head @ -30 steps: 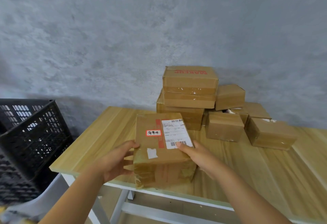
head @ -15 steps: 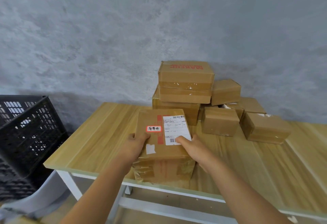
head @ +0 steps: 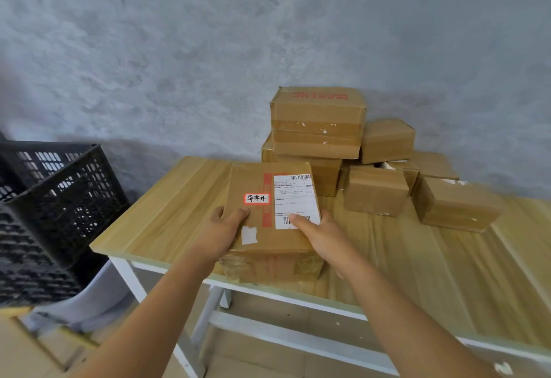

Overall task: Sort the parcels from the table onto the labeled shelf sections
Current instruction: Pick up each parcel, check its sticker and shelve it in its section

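Both hands grasp one parcel (head: 269, 207) at the near edge of the table (head: 167, 216): the left hand (head: 222, 233) grips its left side, thumb on top, and the right hand (head: 323, 236) grips its right side, thumb on the white shipping label (head: 295, 200). More parcels (head: 317, 127) are piled behind it against the wall; a black crate (head: 59, 207) stands left of the table

Both arms are bare all the way up, with no sleeves showing. The left hand (head: 222, 233) and right hand (head: 323, 236) wear no gloves, rings or watch.
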The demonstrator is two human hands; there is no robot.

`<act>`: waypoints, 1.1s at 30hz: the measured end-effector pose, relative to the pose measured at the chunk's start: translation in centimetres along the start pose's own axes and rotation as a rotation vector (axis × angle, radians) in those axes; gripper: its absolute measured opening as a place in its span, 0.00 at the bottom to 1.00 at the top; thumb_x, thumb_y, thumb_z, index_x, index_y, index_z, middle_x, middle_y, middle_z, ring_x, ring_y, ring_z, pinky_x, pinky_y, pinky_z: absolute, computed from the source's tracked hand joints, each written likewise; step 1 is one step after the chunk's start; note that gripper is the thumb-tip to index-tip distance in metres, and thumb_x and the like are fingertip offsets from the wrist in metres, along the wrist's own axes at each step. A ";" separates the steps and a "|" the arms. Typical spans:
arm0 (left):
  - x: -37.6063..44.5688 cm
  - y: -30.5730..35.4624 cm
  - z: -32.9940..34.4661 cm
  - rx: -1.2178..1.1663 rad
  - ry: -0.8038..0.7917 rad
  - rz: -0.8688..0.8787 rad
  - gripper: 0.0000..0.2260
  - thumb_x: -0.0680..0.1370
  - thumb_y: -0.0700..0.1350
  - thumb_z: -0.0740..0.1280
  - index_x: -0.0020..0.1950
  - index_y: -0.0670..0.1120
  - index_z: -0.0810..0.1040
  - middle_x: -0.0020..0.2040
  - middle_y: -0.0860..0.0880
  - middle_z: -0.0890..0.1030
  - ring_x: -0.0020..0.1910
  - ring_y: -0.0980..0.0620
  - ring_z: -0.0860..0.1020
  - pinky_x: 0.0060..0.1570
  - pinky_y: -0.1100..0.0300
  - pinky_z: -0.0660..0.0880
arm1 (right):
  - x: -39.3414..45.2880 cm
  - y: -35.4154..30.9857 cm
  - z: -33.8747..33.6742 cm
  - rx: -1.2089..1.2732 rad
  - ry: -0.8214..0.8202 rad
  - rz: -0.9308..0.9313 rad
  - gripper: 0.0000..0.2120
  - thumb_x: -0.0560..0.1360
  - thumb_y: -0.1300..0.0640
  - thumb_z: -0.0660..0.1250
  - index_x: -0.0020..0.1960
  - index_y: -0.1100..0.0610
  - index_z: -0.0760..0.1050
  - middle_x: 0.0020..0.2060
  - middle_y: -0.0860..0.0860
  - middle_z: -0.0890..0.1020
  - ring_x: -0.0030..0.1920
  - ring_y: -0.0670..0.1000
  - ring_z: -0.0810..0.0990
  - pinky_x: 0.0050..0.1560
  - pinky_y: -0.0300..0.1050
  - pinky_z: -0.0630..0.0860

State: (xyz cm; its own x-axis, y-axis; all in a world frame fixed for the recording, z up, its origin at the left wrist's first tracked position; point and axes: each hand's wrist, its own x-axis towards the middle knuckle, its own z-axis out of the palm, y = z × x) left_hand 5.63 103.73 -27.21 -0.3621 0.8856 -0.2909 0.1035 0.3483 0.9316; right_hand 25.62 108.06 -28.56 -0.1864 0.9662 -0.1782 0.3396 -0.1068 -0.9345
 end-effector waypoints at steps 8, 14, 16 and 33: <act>-4.0 -1.0 -0.4 -0.011 -0.023 0.161 0.20 0.76 0.54 0.70 0.67 0.54 0.72 0.45 0.57 0.85 0.43 0.54 0.84 0.45 0.54 0.79 | -6.8 0.4 -0.6 0.110 0.088 -0.132 0.17 0.78 0.49 0.69 0.64 0.44 0.71 0.52 0.36 0.80 0.51 0.33 0.76 0.45 0.28 0.70; -9.5 2.9 0.7 -0.035 -0.193 0.363 0.18 0.78 0.49 0.69 0.67 0.55 0.71 0.53 0.57 0.83 0.41 0.62 0.83 0.37 0.67 0.74 | -14.1 -1.8 -3.7 0.128 0.294 -0.234 0.18 0.77 0.48 0.70 0.65 0.41 0.69 0.54 0.34 0.80 0.56 0.36 0.79 0.48 0.29 0.72; -11.4 3.8 0.8 -0.073 -0.253 0.412 0.22 0.77 0.49 0.71 0.70 0.54 0.71 0.55 0.55 0.83 0.46 0.59 0.84 0.41 0.64 0.76 | -17.1 -2.5 -4.4 0.131 0.356 -0.251 0.17 0.77 0.48 0.70 0.63 0.39 0.69 0.52 0.33 0.80 0.50 0.32 0.80 0.41 0.26 0.73; -36.0 9.4 9.7 -0.134 -0.774 0.738 0.24 0.76 0.51 0.71 0.71 0.53 0.69 0.60 0.52 0.81 0.52 0.54 0.83 0.58 0.54 0.77 | -47.4 -4.2 -14.0 0.031 1.002 -0.357 0.25 0.76 0.48 0.72 0.70 0.46 0.68 0.55 0.37 0.81 0.54 0.38 0.82 0.54 0.38 0.79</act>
State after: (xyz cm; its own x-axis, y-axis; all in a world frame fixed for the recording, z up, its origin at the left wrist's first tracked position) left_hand 28.64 78.15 -10.07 0.4372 0.8334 0.3381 -0.0633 -0.3465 0.9359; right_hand 45.96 66.01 -11.83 0.5780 0.6936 0.4299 0.3888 0.2291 -0.8924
